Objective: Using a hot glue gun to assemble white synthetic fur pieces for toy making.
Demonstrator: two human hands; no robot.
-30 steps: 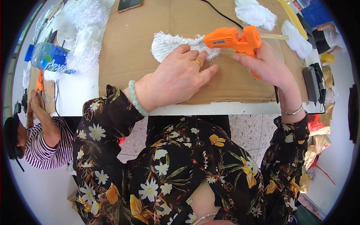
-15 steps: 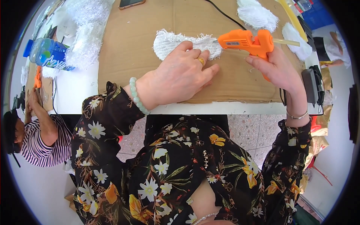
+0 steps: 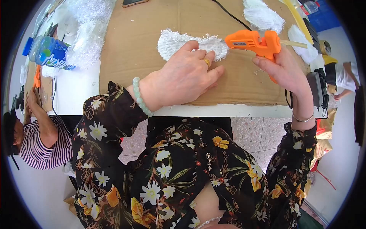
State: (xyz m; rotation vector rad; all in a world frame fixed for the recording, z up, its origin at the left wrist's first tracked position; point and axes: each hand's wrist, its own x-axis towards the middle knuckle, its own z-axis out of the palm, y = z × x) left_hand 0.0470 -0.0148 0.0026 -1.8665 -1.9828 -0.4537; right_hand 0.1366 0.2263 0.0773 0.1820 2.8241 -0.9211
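A white cloth piece (image 3: 171, 45) with frayed, fringed edges lies on brown cardboard (image 3: 133, 72). My left hand (image 3: 187, 74), palm down, presses its bent fingers onto the right half of the cloth, partly covering it; the thumb points right over the cardboard. In my right hand (image 3: 284, 68) is an orange hot glue gun (image 3: 251, 42), gripped by its handle. Its nozzle points left, at the cloth's right end; I cannot tell whether the tip touches. A pale glue stick (image 3: 293, 44) sticks out of its back.
More white fringed pieces (image 3: 263, 15) lie at the far right, and a white fluffy heap (image 3: 85, 42) at the left. Beside that heap is a blue-labelled bottle (image 3: 49, 53). A phone (image 3: 134, 2) and a black cord (image 3: 232, 13) are at the back. A co-worker (image 3: 44, 141) sits at left.
The glue gun and my right hand have shifted slightly to the right. My left hand stays on the cloth. The view itself has moved a little.
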